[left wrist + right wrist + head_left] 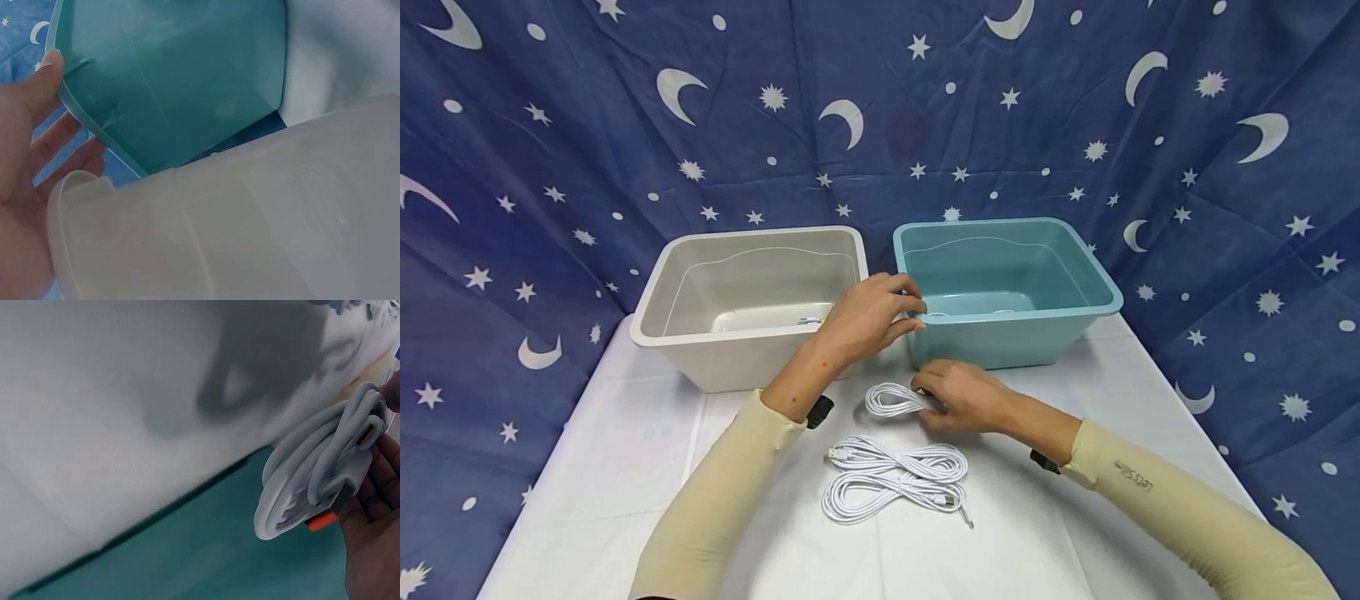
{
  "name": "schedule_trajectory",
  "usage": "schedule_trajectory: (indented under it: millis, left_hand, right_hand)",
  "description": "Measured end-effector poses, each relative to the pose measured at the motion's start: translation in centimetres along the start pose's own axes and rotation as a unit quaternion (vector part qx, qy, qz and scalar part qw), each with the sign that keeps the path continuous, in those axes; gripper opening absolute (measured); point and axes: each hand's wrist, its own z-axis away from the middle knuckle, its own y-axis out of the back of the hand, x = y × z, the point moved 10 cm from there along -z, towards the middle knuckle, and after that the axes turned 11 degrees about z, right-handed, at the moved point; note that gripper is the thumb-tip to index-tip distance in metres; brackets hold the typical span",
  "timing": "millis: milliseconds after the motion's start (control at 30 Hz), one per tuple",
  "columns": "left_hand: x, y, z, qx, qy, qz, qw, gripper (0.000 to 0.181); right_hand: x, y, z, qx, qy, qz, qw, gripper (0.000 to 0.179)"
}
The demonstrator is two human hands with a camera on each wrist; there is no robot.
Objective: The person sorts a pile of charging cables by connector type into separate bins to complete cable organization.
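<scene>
this looks like a small staged booth around a table, more a makeshift studio corner than a working room. a dark-blue fabric curtain printed with white crescent moons, stars and dots (887, 83) hangs in soft creases across the top of the frame and down its left and right sides, closing the space in on three sides. a table under a smooth white cloth with fold lines (1022, 533) fills the lower middle. the same curtain shows in the upper left of the left wrist view. whether home, office or workshop lies beyond the curtain, i cannot tell.
</scene>
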Motion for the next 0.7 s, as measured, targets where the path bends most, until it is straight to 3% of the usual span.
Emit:
schedule_trajectory:
  millis: [700]
  left_hand:
    - [-0.1, -0.1, 0.0, -0.003, 0.009, 0.0, 1.0, 0.026]
  right_hand:
    - [-2.1, 6.5, 0.4, 0.022, 0.081, 0.024, 0.9962, 0.028]
